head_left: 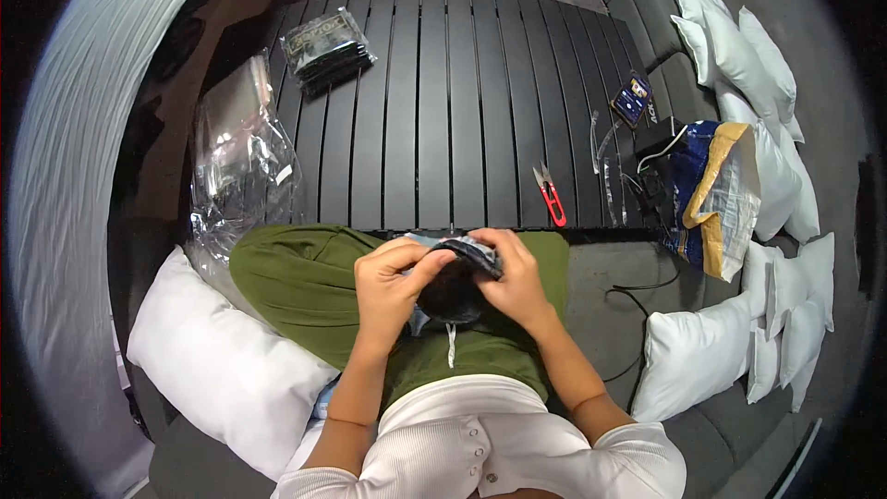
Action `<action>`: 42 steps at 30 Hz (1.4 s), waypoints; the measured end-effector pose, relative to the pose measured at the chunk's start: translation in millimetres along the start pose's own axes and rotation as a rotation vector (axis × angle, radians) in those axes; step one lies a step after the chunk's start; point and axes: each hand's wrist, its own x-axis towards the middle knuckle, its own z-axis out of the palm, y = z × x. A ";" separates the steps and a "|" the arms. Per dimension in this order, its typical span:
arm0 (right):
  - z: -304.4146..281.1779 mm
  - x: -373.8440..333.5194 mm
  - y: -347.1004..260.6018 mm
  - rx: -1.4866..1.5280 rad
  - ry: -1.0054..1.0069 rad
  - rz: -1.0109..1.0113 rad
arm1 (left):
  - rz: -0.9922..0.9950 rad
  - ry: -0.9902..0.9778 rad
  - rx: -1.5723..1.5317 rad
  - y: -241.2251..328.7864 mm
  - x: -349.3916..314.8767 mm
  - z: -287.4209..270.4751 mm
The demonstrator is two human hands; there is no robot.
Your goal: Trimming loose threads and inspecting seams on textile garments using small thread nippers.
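Observation:
Above my lap, both hands pinch the edge of a small dark fabric piece point(474, 254) with a grey-blue part along its top. My left hand point(386, 288) grips its left side, the thumb lying across the edge. On the other side my right hand point(514, 283) is closed round the folded right end. A dark rounded shape point(449, 298) hangs between the hands; I cannot tell whether it belongs to the same piece. Beyond my right hand, thread snips point(552, 200) with red handles lie on the black slatted table point(432, 111), blades pointing away.
A stack of dark packets in clear wrap point(327, 48) stands far left. Clear plastic bags point(242, 152) spill over the table's left edge. Rightward are a blue card point(632, 99), clear strips point(607, 157), and a blue-and-yellow sack point(707, 199). White pillows point(222, 351) flank me.

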 end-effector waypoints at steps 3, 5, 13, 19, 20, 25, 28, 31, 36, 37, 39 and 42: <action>-15.8 5.2 -5.0 0.094 -0.013 0.097 | -0.041 -0.065 -0.003 -1.8 3.4 -13.5; -26.7 9.1 -8.3 0.051 -0.065 0.088 | -0.066 -0.099 -0.166 2.0 4.8 -17.5; -55.0 13.4 -1.9 0.005 -0.502 0.226 | 0.096 0.198 0.068 2.5 11.5 -32.1; -67.5 13.8 -29.5 0.325 -0.515 -0.139 | 0.077 0.437 0.003 5.4 18.2 -56.9; -81.0 21.2 -35.1 0.336 -0.707 -0.176 | 0.081 0.367 -0.050 4.4 15.8 -63.2; -87.3 37.4 -13.9 0.304 -0.665 -0.102 | 0.104 0.089 0.071 20.2 -0.4 -94.2; -84.5 39.5 -4.5 0.224 -0.574 0.002 | 0.267 -0.121 0.300 23.8 3.7 -89.9; -81.5 38.1 -0.3 0.168 -0.536 0.010 | 0.196 -0.142 0.501 12.8 10.9 -80.5; -80.2 34.5 1.8 -0.028 -0.544 0.030 | 0.236 -0.202 0.668 -0.5 19.7 -72.0; -81.8 34.0 0.0 -0.041 -0.570 0.038 | 0.232 -0.201 0.669 -0.1 20.6 -71.3; -85.1 32.7 2.0 -0.053 -0.599 0.048 | 0.300 -0.262 0.708 -0.1 24.4 -70.0; -92.1 32.5 15.3 -0.070 -0.617 -0.066 | 0.324 -0.516 0.703 -1.4 36.3 -74.9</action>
